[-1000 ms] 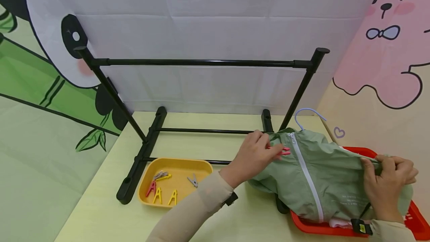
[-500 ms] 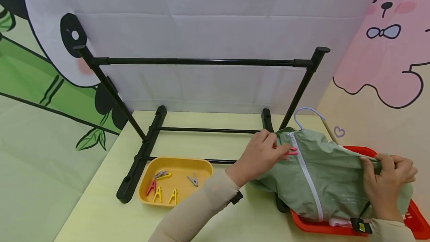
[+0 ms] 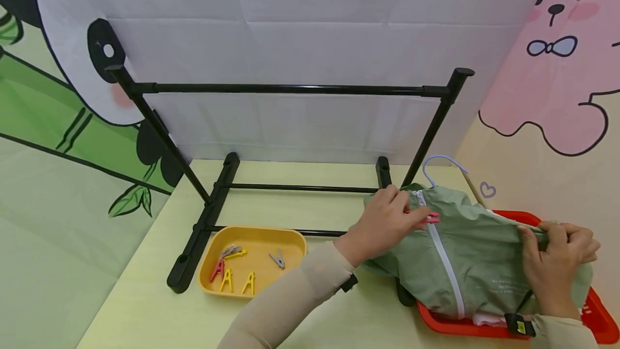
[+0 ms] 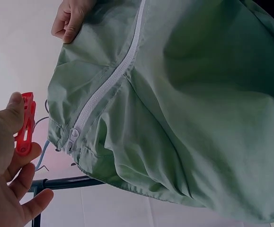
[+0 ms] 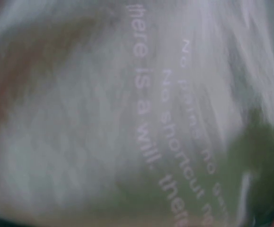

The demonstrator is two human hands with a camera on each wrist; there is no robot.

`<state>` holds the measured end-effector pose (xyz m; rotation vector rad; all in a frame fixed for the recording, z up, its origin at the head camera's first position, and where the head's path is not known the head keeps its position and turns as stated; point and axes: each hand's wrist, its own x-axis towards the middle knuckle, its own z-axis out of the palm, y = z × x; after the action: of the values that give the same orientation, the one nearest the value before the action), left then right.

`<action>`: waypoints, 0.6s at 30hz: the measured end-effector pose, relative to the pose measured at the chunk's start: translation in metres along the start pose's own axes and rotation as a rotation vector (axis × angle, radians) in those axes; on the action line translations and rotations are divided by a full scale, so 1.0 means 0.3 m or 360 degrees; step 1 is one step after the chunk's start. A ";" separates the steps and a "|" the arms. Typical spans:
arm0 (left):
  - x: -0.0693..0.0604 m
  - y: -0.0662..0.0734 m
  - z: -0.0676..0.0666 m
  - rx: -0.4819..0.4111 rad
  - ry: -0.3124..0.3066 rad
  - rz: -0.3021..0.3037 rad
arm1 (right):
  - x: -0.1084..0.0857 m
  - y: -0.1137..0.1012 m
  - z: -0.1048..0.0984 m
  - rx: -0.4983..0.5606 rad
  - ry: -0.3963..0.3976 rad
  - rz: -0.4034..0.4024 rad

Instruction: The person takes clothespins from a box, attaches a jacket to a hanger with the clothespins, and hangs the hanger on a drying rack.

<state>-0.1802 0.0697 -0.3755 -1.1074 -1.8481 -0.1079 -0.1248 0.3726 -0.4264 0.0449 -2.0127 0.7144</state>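
A green zip-up jacket (image 3: 484,252) with a white zipper (image 3: 445,263) hangs on a blue hanger (image 3: 438,158), whose hook rises above the collar. My left hand (image 3: 387,222) pinches a red clothespin (image 4: 27,124) between thumb and index finger, in front of the jacket's upper left part. In the left wrist view the clothespin is apart from the cloth, and the other fingers spread loosely. My right hand (image 3: 557,263) grips the jacket's upper edge at the right, thumb in front. White printed lettering (image 5: 144,94) on the jacket fills the blurred right wrist view.
A black rack (image 3: 290,89) stands on the pale table (image 3: 135,295). At its front left lies a yellow tray (image 3: 261,236) with several clothespins (image 3: 226,279). Beneath the jacket sits a red basket (image 3: 450,327) with pink cloth (image 3: 486,319) in it.
My left hand has moved to the right across the jacket with the red clothespin, from left of the zipper to over it. The right hand keeps its grip in place.
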 end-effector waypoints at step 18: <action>0.037 0.018 0.017 0.0021 -0.0094 -0.0013 | -0.001 0.017 0.007 -0.0042 -0.0014 -0.0030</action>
<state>-0.1813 0.0825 -0.3718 -1.1046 -1.9034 -0.0678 -0.1278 0.3757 -0.4298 0.0514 -2.0274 0.6764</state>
